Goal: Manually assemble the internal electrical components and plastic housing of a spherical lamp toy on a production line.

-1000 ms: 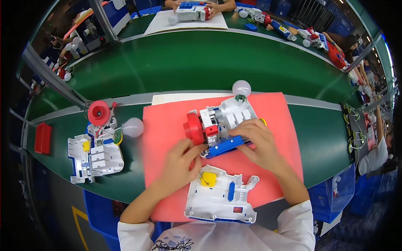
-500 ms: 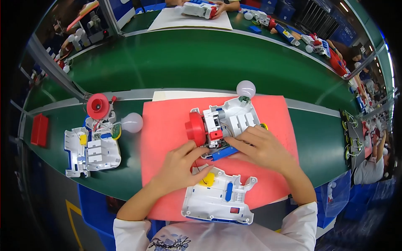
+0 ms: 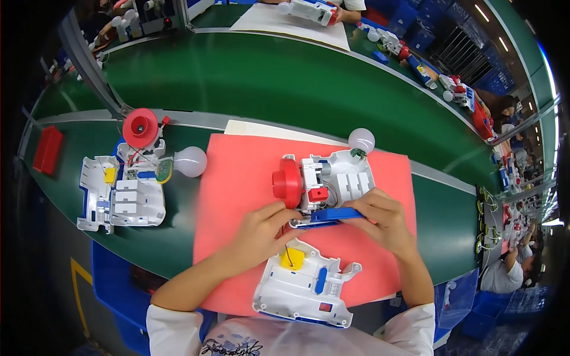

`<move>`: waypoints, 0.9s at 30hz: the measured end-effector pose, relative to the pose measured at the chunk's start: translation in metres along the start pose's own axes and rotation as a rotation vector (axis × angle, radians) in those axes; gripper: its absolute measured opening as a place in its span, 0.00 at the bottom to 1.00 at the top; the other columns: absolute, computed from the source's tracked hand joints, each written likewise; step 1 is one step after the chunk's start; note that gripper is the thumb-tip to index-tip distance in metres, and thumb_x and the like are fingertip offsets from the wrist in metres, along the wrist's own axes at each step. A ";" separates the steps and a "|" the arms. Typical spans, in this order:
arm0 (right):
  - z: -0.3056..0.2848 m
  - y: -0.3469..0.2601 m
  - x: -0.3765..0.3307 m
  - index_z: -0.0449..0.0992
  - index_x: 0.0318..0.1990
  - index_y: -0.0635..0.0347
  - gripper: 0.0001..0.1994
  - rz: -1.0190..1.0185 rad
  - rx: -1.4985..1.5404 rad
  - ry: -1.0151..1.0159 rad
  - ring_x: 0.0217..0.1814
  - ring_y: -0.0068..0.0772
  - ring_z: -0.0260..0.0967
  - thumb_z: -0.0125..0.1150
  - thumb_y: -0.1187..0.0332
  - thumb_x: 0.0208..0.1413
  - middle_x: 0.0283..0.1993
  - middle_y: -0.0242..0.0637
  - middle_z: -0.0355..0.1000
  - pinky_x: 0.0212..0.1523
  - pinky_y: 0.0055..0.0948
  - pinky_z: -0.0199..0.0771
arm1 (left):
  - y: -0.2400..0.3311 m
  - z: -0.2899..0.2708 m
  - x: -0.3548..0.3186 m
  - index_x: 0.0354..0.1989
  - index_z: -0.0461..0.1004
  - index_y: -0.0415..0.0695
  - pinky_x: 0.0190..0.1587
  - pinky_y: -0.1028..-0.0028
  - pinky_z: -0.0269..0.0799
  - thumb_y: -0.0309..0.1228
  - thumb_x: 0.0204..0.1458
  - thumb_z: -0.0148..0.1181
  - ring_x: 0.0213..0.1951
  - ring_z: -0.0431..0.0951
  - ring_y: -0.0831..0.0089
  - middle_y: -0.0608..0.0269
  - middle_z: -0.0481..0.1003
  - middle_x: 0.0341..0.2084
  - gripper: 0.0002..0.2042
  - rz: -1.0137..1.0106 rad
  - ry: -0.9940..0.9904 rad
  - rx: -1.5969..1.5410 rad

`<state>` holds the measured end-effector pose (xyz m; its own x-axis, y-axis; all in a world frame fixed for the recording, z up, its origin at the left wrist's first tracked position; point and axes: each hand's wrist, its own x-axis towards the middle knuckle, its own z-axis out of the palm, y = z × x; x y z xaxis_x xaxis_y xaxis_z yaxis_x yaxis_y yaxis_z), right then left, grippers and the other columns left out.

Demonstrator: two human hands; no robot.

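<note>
1. Right hand (image 3: pixel 386 222) is now pinching the 3 o'clock end of the blue bar (image 3: pixel 331 215); half a second ago its fingers were reaching further over the white blocks (image 3: pixel 354 186), and more of the bar is now showing.
2. That hand is holding the bar between thumb and fingers.
3. Left hand (image 3: pixel 258 231) is keeping thumb and forefinger narrow by the bar's 9 o'clock end; whether it is gripping anything, I cannot tell.
4. The opened toy (image 3: pixel 342 157) is lying at 1 o'clock from the middle of the pink mat (image 3: pixel 237 160), with the bar running along its 6 o'clock side.
5. A red cup (image 3: pixel 286 184) is sticking out at the toy's 9 o'clock, and a round bulb (image 3: pixel 361 140) is standing out at its 1 o'clock.
6. At the mat's 6 o'clock, a loose white shell (image 3: pixel 297 291) is lying inside-up, carrying a yellow square (image 3: pixel 292 258) at its 11 o'clock.
7. Off the mat at 9 o'clock, a second opened toy (image 3: pixel 139 213) is resting on the green bench (image 3: pixel 442 237), with a red tray (image 3: pixel 47 149) sitting at its 10 o'clock.
</note>
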<state>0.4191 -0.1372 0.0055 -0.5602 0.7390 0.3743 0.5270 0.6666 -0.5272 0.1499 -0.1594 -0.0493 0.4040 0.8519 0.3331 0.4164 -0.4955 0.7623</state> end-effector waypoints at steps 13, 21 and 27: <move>0.003 0.011 -0.012 0.81 0.41 0.68 0.19 -0.151 -0.071 0.244 0.39 0.40 0.78 0.71 0.79 0.36 0.41 0.42 0.79 0.38 0.31 0.79 | 0.001 0.001 0.002 0.40 0.78 0.42 0.24 0.68 0.73 0.32 0.49 0.68 0.24 0.79 0.64 0.56 0.79 0.28 0.12 0.033 -0.030 0.090; 0.002 0.022 -0.015 0.80 0.41 0.69 0.21 -0.147 -0.118 0.400 0.41 0.43 0.79 0.69 0.82 0.32 0.42 0.46 0.79 0.39 0.31 0.80 | 0.023 -0.009 0.003 0.43 0.78 0.45 0.25 0.74 0.71 0.32 0.47 0.67 0.27 0.76 0.72 0.66 0.72 0.26 0.14 0.339 0.011 0.517; 0.010 0.020 -0.012 0.81 0.42 0.69 0.22 -0.132 -0.038 0.415 0.40 0.42 0.79 0.69 0.83 0.32 0.43 0.46 0.79 0.39 0.31 0.80 | 0.062 0.019 0.032 0.50 0.74 0.38 0.20 0.75 0.67 0.28 0.47 0.59 0.15 0.72 0.72 0.66 0.70 0.12 0.19 0.350 -0.237 0.763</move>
<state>0.4304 -0.1333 -0.0170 -0.3243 0.6191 0.7152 0.4961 0.7550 -0.4287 0.2041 -0.1663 -0.0018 0.7340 0.6142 0.2898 0.6345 -0.7723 0.0299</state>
